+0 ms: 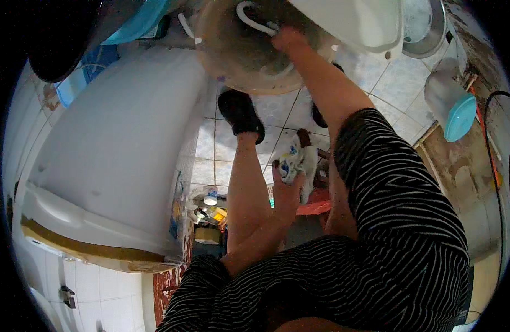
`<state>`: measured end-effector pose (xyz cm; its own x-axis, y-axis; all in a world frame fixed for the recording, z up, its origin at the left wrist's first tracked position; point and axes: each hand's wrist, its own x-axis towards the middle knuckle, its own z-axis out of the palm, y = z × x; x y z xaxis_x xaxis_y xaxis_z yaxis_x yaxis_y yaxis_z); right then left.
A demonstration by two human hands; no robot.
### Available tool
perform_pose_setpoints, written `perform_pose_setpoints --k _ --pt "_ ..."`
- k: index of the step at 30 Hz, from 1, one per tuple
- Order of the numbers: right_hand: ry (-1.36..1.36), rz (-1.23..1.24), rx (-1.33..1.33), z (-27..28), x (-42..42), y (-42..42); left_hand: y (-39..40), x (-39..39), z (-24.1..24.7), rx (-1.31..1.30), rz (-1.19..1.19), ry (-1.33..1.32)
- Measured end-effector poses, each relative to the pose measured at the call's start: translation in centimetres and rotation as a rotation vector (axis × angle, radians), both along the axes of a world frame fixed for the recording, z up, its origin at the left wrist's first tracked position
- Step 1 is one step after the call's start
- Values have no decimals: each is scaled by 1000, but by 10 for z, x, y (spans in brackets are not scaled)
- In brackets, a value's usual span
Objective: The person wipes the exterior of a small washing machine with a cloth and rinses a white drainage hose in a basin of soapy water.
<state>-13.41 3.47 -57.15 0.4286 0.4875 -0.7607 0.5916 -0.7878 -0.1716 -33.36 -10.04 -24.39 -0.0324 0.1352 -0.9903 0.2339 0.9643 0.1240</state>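
Note:
My right hand [290, 39] reaches into a large round plastic tub [255, 87] of murky water. Its fingers close around the end of a curved white hose [248, 20]. Lower down, between my legs, my left hand [287, 180] grips a crumpled white piece with blue and yellow print [290, 162]. Whether that is cloth or a plastic bag, I cannot tell. More white material [309, 166] hangs beside it, above a red object [315, 207]. One of my feet wears a black shoe [238, 110]; the other is mostly hidden behind my right arm.
A large white appliance [122, 137] takes up the left side. Top right, a white basin [363, 25] overlaps the tub beside a metal basin [429, 45]. A clear container with a turquoise lid [460, 118] and a black cable [489, 145] are at right. A small container [210, 195] stands on the tiles.

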Motion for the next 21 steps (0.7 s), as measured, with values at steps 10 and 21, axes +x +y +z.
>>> perform_pose_setpoints --k 10,21 --pt "1372 -984 -311 148 25 -95 116 62 58 80 -698 109" --pt "1533 -1079 -105 155 18 -124 20 21 9 76 -342 320"
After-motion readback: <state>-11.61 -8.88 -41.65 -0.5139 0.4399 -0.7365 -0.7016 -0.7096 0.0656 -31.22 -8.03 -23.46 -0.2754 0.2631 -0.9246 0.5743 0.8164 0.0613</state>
